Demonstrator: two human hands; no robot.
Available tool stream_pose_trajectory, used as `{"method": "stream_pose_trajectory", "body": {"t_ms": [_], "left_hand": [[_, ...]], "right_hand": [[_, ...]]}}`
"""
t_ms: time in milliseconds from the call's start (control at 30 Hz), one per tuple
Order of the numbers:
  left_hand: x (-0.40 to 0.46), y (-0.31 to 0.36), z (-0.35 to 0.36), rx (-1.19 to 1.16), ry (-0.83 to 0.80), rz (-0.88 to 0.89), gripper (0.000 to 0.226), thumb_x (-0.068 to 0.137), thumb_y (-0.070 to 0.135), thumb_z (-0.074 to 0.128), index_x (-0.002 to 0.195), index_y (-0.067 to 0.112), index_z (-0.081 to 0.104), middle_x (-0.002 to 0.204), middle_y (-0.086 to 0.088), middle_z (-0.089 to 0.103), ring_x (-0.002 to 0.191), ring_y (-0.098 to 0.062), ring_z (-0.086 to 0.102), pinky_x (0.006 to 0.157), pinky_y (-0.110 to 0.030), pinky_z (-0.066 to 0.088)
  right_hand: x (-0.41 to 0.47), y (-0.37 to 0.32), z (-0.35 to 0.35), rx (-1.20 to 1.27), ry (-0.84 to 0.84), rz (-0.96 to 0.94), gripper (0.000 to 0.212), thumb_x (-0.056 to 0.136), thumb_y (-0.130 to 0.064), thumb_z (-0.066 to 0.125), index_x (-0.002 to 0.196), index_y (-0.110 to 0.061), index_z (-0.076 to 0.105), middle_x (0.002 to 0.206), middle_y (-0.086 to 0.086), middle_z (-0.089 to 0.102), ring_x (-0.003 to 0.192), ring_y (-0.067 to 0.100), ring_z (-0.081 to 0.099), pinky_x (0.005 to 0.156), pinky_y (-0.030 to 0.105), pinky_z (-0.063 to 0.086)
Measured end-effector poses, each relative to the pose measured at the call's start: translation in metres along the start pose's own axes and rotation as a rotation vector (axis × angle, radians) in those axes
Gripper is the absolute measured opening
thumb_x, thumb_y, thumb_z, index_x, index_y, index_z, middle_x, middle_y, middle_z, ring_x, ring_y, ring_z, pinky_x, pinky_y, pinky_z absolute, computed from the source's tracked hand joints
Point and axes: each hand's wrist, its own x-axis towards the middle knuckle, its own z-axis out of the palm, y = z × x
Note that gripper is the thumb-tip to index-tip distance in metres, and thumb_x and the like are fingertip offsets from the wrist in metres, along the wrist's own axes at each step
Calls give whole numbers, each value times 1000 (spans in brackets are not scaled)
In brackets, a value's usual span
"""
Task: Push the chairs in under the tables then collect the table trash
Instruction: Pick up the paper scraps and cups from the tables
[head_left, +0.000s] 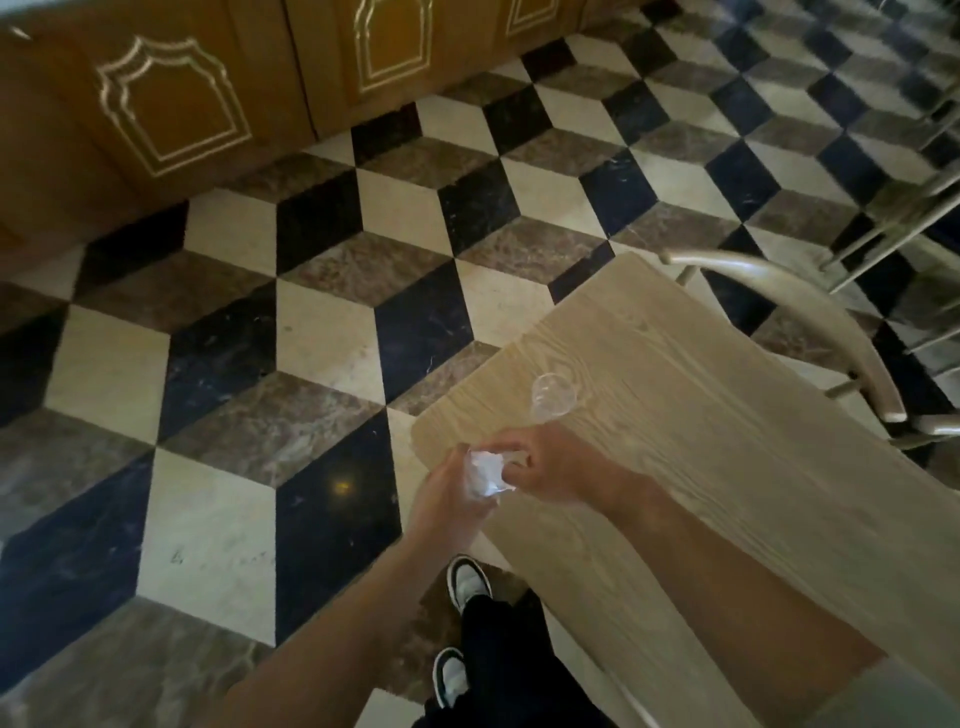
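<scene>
A light wooden table (727, 415) fills the lower right. Near its left corner a clear plastic cup (551, 397) lies on the tabletop. Just in front of that corner my left hand (449, 501) grips a crumpled clear plastic cup (485, 475) holding something white. My right hand (550, 467) reaches across the table edge and pinches the same crumpled cup from the right, a little short of the cup lying on the table. A pale curved chair back (810, 301) shows at the table's far side.
Black, cream and brown diamond tiles cover the floor (322, 332) to the left. Brown wooden cabinets (171, 104) with gold trim stand along the top. More metal chair legs (893, 228) crowd the upper right. My feet (467, 577) stand beside the table's near edge.
</scene>
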Motion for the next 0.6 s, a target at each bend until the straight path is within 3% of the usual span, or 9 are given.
{"method": "stream_pose_trajectory", "body": {"t_ms": [67,133,200,333,400,467,600], "left_hand": [[12,-11,-17,-15,-5,-15,60,82,28,82,133,20,52,109,4,66,98,-19,65,77,-29,51],[28,-18,-37,-29,9,-20,54,81,31,80,127,23,54,105,9,64,95,-15,64,72,-22,47],[45,-19,-58,-18,15,-2,42,80,35,75,117,24,58,102,10,62,93,-13,63,73,-24,47],[91,-22,-102,48,-51,27,36,79,33,66,114,34,56,111,8,67,97,-13,65,86,-40,56],[119,-29,-122,110,-79,34,35,80,27,68,113,31,58,111,6,68,97,-15,66,85,-43,57],[144,-36,-136,191,-95,59,36,80,22,72,113,26,58,110,5,67,98,-16,67,83,-40,56],[187,-28,-156,229,-136,122,66,82,20,77,142,23,49,118,2,59,102,-19,59,86,-37,52]], "right_hand": [[21,-6,1,2,63,-35,40,89,-10,58,127,-18,66,120,-5,73,106,6,67,88,19,51],[45,-13,4,-20,135,-75,26,91,-12,62,116,-16,70,110,-3,75,100,13,69,86,30,54],[69,-21,7,-107,147,-114,20,92,-18,61,108,-17,74,102,-1,77,90,16,70,83,36,54],[135,-40,9,-264,-156,-28,42,97,-10,43,131,-22,65,130,8,68,110,27,64,92,40,50],[171,-48,4,-267,-235,25,52,96,-3,42,140,-26,57,138,9,62,114,30,60,85,36,47],[191,-53,-6,-194,-202,19,58,95,0,42,143,-29,53,140,7,59,114,30,60,83,35,46],[206,-41,-39,74,30,50,48,99,-6,39,137,-25,61,137,-1,64,124,17,58,102,33,46]]}}
